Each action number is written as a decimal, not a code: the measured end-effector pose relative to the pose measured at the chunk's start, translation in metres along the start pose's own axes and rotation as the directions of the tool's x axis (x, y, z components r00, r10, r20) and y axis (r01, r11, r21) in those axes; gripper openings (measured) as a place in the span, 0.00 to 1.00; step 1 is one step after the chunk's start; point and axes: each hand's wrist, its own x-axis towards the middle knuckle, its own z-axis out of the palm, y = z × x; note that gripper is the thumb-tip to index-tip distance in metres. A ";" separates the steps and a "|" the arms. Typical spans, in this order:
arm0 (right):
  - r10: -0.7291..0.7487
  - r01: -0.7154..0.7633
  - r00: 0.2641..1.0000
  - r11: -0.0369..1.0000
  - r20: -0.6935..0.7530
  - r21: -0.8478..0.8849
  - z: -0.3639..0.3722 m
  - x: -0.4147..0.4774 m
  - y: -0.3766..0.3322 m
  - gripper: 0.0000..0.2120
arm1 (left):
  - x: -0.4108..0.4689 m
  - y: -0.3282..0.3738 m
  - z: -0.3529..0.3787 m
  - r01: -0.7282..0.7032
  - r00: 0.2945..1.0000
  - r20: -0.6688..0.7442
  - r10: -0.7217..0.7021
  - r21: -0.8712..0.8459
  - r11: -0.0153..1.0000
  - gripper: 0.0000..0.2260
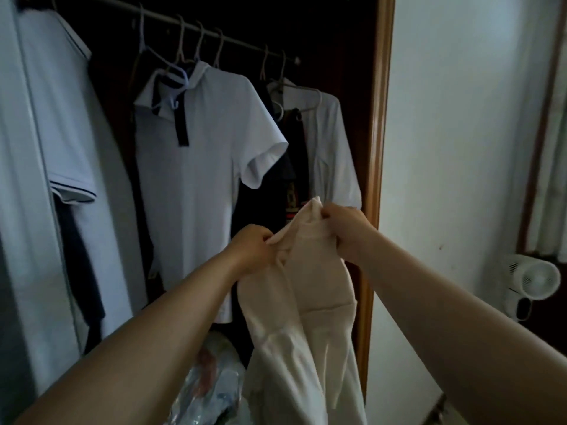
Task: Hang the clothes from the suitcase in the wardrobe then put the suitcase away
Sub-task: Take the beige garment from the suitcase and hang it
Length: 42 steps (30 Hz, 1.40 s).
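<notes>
I hold a cream-coloured garment [310, 305] up in front of the open wardrobe. My left hand [251, 250] grips its top edge on the left. My right hand [346, 231] pinches the collar area a little higher, on the right. The cloth hangs down between my forearms. Behind it the wardrobe rail [214, 35] carries several hangers, a white polo shirt with a dark placket [199, 179], a dark garment [294, 179] and a white shirt [334, 154]. The suitcase is not in view.
More white clothes [61, 133] hang at the far left. Plastic-wrapped items [211, 378] lie at the wardrobe's bottom. The wooden wardrobe frame [380, 118] stands right of the clothes, then a white wall. A small white fan [534, 283] sits low at the right.
</notes>
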 end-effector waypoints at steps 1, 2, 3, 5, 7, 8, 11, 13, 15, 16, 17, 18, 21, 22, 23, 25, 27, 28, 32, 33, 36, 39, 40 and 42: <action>-0.004 0.004 1.000 1.000 0.003 0.001 0.005 0.005 -0.007 0.09 | 0.006 -0.010 -0.009 0.034 0.999 -0.011 -0.033 0.057 0.998 0.10; -0.008 0.008 1.000 1.000 0.008 0.015 0.010 0.010 -0.015 0.10 | 0.009 -0.020 -0.023 0.070 0.997 -0.044 -0.067 0.067 0.995 0.09; -0.018 0.018 1.000 1.000 0.004 0.022 0.012 0.013 -0.023 0.11 | 0.012 -0.031 -0.035 0.121 0.990 -0.064 -0.122 -0.010 0.993 0.10; -0.075 0.075 0.997 0.997 -0.002 0.005 0.015 0.022 -0.038 0.12 | 0.017 -0.047 -0.063 0.207 0.968 -0.093 -0.232 -0.223 0.953 0.13; -0.140 0.140 0.990 0.990 0.000 -0.020 0.019 0.030 -0.049 0.13 | 0.024 -0.056 -0.086 0.175 0.970 -0.108 -0.218 -0.312 0.934 0.13; -0.147 0.147 0.989 0.989 0.008 -0.011 0.022 0.033 -0.051 0.13 | 0.027 -0.055 -0.092 0.140 0.978 -0.107 -0.179 -0.304 0.943 0.11; -0.115 0.117 0.991 0.993 0.069 -0.019 0.046 0.038 -0.054 0.11 | 0.037 -0.045 -0.094 0.057 0.998 -0.021 -0.065 -0.287 0.956 0.05; -0.120 0.119 0.983 0.993 0.138 0.009 0.066 0.037 -0.056 0.13 | 0.046 -0.039 -0.085 0.022 0.996 0.085 0.003 -0.292 0.956 0.17; -0.138 0.137 0.960 0.990 0.243 0.022 0.083 0.035 -0.061 0.13 | 0.052 -0.035 -0.074 -0.028 0.988 0.139 0.061 -0.232 0.972 0.22; -0.145 0.153 0.941 0.988 0.307 -0.003 0.089 0.036 -0.062 0.14 | 0.052 -0.034 -0.071 -0.050 0.986 0.147 0.076 -0.174 0.984 0.20; -0.144 0.166 0.923 0.986 0.357 -0.032 0.093 0.035 -0.066 0.17 | 0.056 -0.037 -0.071 -0.070 0.988 0.128 0.084 -0.111 0.991 0.18; -0.148 0.189 0.909 0.980 0.390 -0.067 0.095 0.038 -0.068 0.21 | 0.058 -0.039 -0.073 -0.092 0.992 0.086 0.097 -0.057 0.994 0.17; -0.210 0.316 0.895 0.922 0.394 -0.225 0.097 0.046 -0.073 0.08 | 0.065 -0.047 -0.091 -0.077 0.990 -0.123 0.073 -0.027 0.997 0.12; -0.224 0.349 0.901 0.882 0.372 -0.315 0.096 0.048 -0.072 0.05 | 0.068 -0.048 -0.099 -0.058 0.981 -0.192 0.041 -0.086 0.995 0.11; -0.217 0.348 0.912 0.859 0.349 -0.375 0.097 0.052 -0.071 0.06 | 0.072 -0.049 -0.108 -0.051 0.969 -0.245 0.014 -0.147 0.988 0.12; -0.186 0.323 0.918 0.864 0.351 -0.387 0.098 0.056 -0.067 0.07 | 0.083 -0.049 -0.125 -0.051 0.942 -0.334 -0.013 -0.181 0.982 0.14; -0.186 0.347 0.908 0.835 0.376 -0.427 0.100 0.063 -0.066 0.06 | 0.089 -0.048 -0.140 -0.031 0.907 -0.419 -0.044 -0.172 0.985 0.13; -0.201 0.372 0.906 0.799 0.373 -0.472 0.101 0.064 -0.067 0.05 | 0.089 -0.047 -0.147 -0.026 0.897 -0.440 -0.047 -0.160 0.987 0.12; -0.295 0.413 0.906 0.772 0.303 -0.483 0.110 0.075 -0.078 0.09 | 0.083 -0.053 -0.173 0.041 0.902 -0.430 0.033 0.162 0.986 0.14; -0.328 0.421 0.905 0.773 0.269 -0.474 0.114 0.076 -0.082 0.11 | 0.083 -0.058 -0.181 0.074 0.900 -0.435 0.037 0.236 0.969 0.14; -0.461 0.488 0.869 0.733 0.180 -0.474 0.122 0.076 -0.091 0.09 | 0.079 -0.070 -0.206 0.193 0.857 -0.515 0.005 0.330 0.924 0.10; -0.525 0.517 0.844 0.737 0.111 -0.436 0.133 0.076 -0.102 0.12 | 0.074 -0.074 -0.226 0.236 0.799 -0.592 -0.103 0.151 0.960 0.11; -0.506 0.504 0.854 0.744 0.123 -0.438 0.139 0.073 -0.106 0.14 | 0.075 -0.074 -0.231 0.214 0.788 -0.591 -0.170 0.004 0.977 0.13; -0.405 0.457 0.888 0.736 0.216 -0.499 0.153 0.066 -0.113 0.15 | 0.073 -0.072 -0.236 0.132 0.784 -0.544 -0.301 -0.327 0.936 0.19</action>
